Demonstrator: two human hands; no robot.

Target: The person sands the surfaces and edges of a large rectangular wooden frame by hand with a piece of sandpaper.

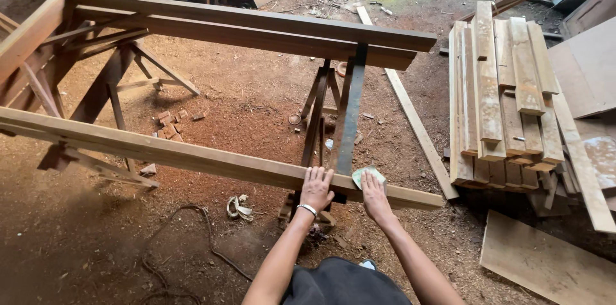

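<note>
Sawdust-strewn dirt floor (96,241) lies under a long wooden beam (192,157) on trestles. Left hand (316,187) rests flat, fingers spread, on the beam; right hand (373,194) presses green sandpaper (367,174) against it.

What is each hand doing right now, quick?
Left hand: open, flat on the long pale wooden rail, holding nothing.
Right hand: open, fingers pressing a small greenish sheet of sandpaper onto that rail.
</note>
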